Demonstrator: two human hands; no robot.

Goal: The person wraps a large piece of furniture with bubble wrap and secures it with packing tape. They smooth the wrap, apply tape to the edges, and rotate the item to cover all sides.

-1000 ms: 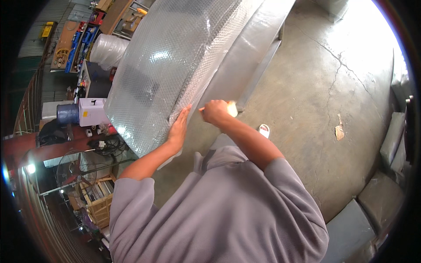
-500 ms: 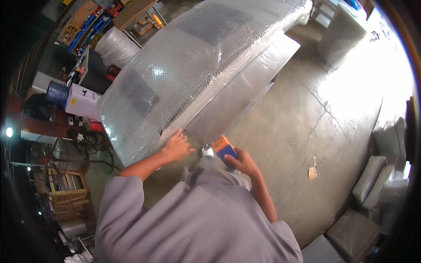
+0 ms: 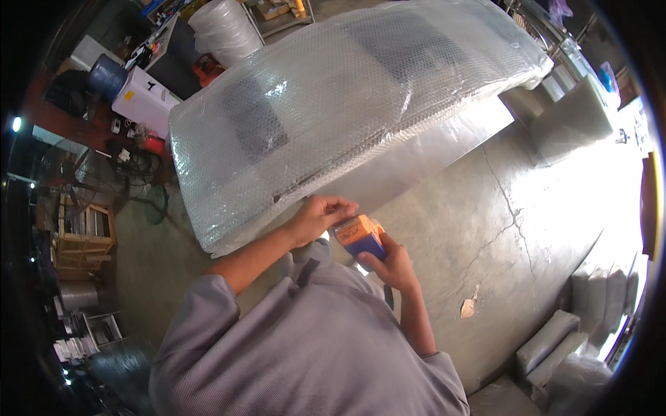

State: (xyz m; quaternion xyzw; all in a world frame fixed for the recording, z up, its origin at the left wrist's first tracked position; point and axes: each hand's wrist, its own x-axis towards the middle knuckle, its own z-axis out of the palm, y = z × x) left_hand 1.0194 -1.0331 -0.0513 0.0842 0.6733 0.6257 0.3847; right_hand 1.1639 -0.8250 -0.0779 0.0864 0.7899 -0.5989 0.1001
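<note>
My right hand (image 3: 393, 266) is wrapped round a boxy orange-and-blue object (image 3: 362, 238) with dark marks on its orange end. In front of my body, my left hand (image 3: 320, 219) is closed, with its fingertips at the far end of that object. Whatever lies between those fingers is too small to make out. Just beyond both hands stands a long piece covered in bubble wrap (image 3: 312, 118). A smooth grey panel (image 3: 409, 166) shows below its near edge.
A torn brown scrap (image 3: 470, 305) lies on the cracked concrete floor (image 3: 458, 243). Wrapped bundles (image 3: 548, 340) line the right side. At left are a fan (image 3: 76, 166), a wooden crate (image 3: 84, 239) and a white water dispenser (image 3: 144, 100). A bubble-wrap roll (image 3: 222, 31) stands behind.
My left hand has moved right from the wrapped edge to the orange-and-blue object, and its fingers have closed. The right hand keeps its hold. The view has turned and shifted.
</note>
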